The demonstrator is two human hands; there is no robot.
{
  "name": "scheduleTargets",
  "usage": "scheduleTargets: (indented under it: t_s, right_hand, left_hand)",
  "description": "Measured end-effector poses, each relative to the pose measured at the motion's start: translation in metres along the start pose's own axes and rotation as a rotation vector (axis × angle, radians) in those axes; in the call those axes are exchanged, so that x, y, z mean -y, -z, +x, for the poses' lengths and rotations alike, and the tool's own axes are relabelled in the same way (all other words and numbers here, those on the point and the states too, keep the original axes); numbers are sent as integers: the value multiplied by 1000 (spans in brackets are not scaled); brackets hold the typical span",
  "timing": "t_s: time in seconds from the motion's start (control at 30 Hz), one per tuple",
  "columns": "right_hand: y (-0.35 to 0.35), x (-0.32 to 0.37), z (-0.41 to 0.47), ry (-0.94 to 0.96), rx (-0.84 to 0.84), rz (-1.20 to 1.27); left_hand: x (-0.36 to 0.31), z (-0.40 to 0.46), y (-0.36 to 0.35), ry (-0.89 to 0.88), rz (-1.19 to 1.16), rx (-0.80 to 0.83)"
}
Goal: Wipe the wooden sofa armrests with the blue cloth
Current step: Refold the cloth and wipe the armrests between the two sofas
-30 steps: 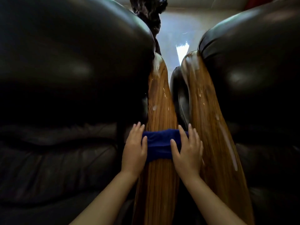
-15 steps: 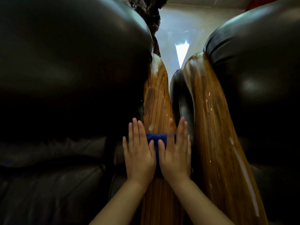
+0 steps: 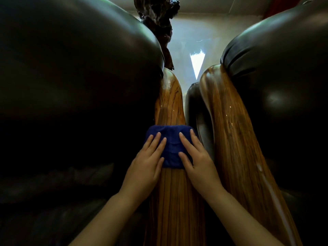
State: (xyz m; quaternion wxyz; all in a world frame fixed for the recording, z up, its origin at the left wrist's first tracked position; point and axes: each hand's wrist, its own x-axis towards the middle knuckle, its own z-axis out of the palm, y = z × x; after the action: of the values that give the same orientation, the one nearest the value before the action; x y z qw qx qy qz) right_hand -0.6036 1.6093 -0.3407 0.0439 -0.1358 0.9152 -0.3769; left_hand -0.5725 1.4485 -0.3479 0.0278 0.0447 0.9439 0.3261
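the head view looks down along two glossy wooden armrests that run away from the camera, side by side with a narrow dark gap between them. the left armrest (image 3: 174, 201) belongs to a dark leather sofa cushion (image 3: 74, 89) that bulges over its left edge; the right armrest (image 3: 236, 150) sits under a second dark leather cushion (image 3: 282, 96) on the far right. both armrests show strong lengthwise grain and bright reflections, and the right one carries a pale streak near its lower outer edge.

the blue cloth (image 3: 171, 145) lies draped across the left armrest, about halfway along its visible length, folded over the rounded top so its edges hang down on both sides. bare wood shows beyond it toward the armrest's rounded far end and also below it toward the camera.

the left hand (image 3: 145, 167) lies flat, fingers spread and extended, pressing on the left part of the cloth; its fingertips rest on the fabric while the palm overlaps the cloth's lower left edge and the armrest's side. the right hand (image 3: 196, 160) is likewise flat and extended, fingers apart, pressing the cloth's right part, with the thumb lying across the fabric near its lower edge. neither hand curls around the cloth; both simply press it against the wood. a strip of blue shows between the two hands.

beyond the armrests a dark, knobbly carved object (image 3: 158, 20) stands against a pale wall, and a bright triangular patch of light (image 3: 197, 63) shows in the gap.
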Motion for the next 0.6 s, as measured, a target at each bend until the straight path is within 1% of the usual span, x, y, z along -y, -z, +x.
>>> scheduleTargets:
  t_s: [0.07, 0.17, 0.27, 0.4, 0.47, 0.6]
  right_hand:
    - [-2, 0, 10, 8, 13, 4]
    - [-1, -4, 32, -5, 24, 1]
    - [2, -6, 58, -24, 30, 11]
    - [8, -9, 92, -64, 63, 59]
    - [9, -10, 98, -67, 73, 64]
    - [10, -12, 86, -55, 40, 40]
  left_hand:
    - [0, 11, -2, 10, -4, -13]
    - [3, 33, -1, 14, 93, -12]
    - [5, 63, 7, 38, 172, 55]
    - [3, 101, 26, 47, 198, 180]
    - [1, 106, 32, 35, 172, 140]
    - [-3, 89, 35, -2, 88, -44]
